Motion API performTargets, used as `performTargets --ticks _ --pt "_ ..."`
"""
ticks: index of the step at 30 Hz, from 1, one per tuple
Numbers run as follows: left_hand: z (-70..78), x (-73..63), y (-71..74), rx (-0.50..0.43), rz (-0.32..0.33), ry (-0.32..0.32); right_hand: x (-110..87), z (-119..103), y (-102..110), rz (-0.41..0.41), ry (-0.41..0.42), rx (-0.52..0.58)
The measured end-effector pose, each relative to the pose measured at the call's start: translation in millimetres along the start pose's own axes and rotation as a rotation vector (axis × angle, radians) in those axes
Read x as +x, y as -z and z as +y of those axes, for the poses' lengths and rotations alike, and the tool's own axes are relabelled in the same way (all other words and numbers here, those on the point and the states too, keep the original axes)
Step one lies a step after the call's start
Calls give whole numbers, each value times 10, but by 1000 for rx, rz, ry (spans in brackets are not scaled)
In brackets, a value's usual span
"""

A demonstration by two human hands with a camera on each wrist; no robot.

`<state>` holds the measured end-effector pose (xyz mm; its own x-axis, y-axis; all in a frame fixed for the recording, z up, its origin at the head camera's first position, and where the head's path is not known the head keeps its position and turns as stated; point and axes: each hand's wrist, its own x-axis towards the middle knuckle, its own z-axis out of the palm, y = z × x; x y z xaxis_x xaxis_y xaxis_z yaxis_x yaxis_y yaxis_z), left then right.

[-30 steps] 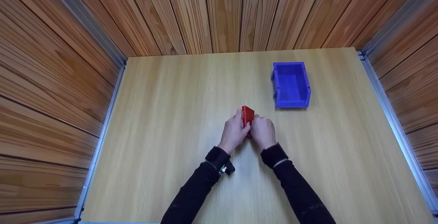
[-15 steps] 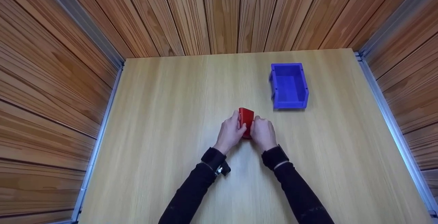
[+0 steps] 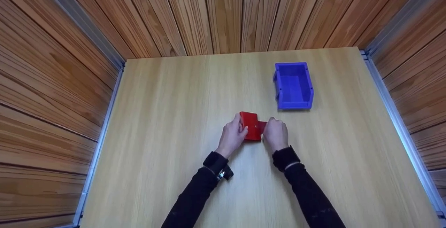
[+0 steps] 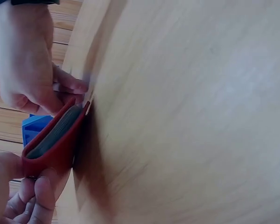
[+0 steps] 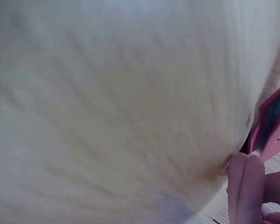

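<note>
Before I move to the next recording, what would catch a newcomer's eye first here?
Probably the red rectangular folding case between the left hand gripping it and the right hand pinching its darker flap. Next, the bright blue open-topped plastic bin, beyond the hands to the right on the pale wood-grained table.

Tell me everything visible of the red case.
The red case looks leathery, folded around stacked pale layers. A shiny stud sits on its front, near a darker red tab extending rightward. The left hand grips its folded side; the right hand holds the tab. It is over the table; contact is unclear.
</note>
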<state>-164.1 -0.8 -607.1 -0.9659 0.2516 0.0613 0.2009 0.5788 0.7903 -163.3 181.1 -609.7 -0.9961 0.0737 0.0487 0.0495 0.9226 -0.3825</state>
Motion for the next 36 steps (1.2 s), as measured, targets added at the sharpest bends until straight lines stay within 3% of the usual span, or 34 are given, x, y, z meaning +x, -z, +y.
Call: performTargets --ticks 8,18,29,36 --pt "-52 4 24 37 47 -63 24 22 17 -12 -18 16" --pt "-128 -16 22 81 28 -79 31 36 23 -17 -42 -8" --pt "-188 -33 -24 210 -59 17 33 39 9 -19 -42 -16" --pt "-158 -35 -14 217 -74 22 27 25 20 -25 -42 -16"
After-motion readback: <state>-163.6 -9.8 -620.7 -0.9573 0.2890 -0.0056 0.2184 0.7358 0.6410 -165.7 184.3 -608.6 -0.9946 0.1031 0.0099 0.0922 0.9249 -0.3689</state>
